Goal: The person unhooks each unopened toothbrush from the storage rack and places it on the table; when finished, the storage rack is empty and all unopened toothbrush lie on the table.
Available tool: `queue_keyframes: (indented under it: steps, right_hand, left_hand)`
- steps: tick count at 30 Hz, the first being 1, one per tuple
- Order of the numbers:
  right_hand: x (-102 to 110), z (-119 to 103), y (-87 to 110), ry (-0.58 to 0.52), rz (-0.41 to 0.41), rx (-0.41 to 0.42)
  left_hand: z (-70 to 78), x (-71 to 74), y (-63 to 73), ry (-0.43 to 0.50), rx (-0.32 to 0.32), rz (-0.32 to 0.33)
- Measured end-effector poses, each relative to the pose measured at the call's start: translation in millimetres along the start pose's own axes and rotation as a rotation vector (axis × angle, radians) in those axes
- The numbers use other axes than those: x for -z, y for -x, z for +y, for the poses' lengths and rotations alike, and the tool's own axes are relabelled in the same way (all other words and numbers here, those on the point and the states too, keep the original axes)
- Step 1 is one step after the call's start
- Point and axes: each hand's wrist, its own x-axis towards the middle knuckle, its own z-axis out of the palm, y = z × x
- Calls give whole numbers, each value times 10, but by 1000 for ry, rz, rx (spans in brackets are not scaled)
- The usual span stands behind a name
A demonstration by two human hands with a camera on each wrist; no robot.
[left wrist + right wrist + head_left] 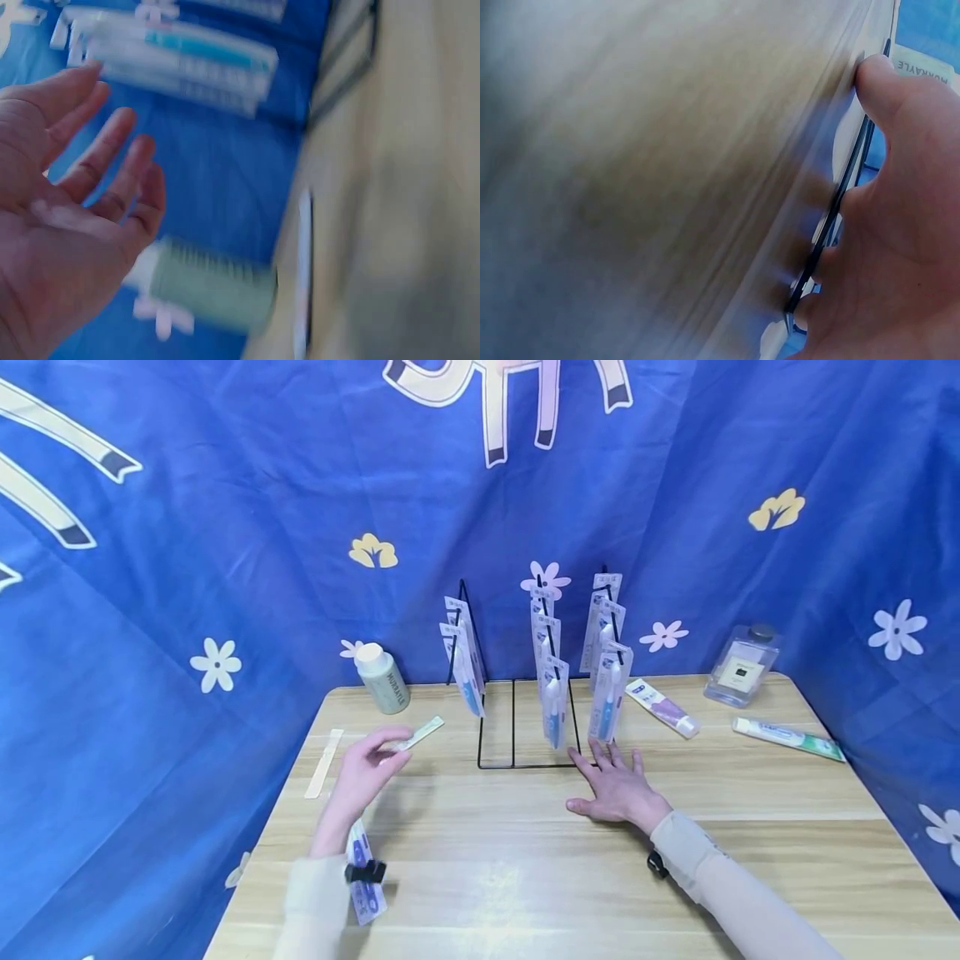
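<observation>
My left hand hovers over the left side of the table, fingers loosely bent and nothing held in the left wrist view. Just past its fingertips in the head view lies a small flat green-and-white strip. My right hand rests with spread fingers at the front right of a black wire rack, touching its front wire. Packaged toothbrushes hang on the rack's prongs in three rows: a left row, a middle row and a right row.
Left of the rack stands a grey-green bottle; a pale strip lies nearby. A purple toothbrush pack lies by my left forearm. Two toothpaste tubes, one purple-white and one green-white, and a clear bottle are at right.
</observation>
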Motion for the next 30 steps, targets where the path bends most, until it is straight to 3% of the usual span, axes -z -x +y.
queue_keyframes:
  steps: [3,7,12,16,23,30]
  right_hand:
    - [-21,8,0,-2,-4,-8]
    - [-31,8,-18,3,0,-12]
    - [-22,8,-40,18,-9,-18]
    - [-9,4,-34,14,-14,-19]
    - [11,-12,-33,3,-20,-20]
    - [14,-5,-34,8,-25,-26]
  left_hand:
    - [60,-221,-361,116,-67,-34]
    - [100,-441,-780,215,-130,-20]
    - [118,-609,-1091,374,-157,4]
    - [150,-687,-1173,419,-160,2]
    - [242,-764,-1150,384,-145,74]
    - [397,-827,-979,370,-144,-7]
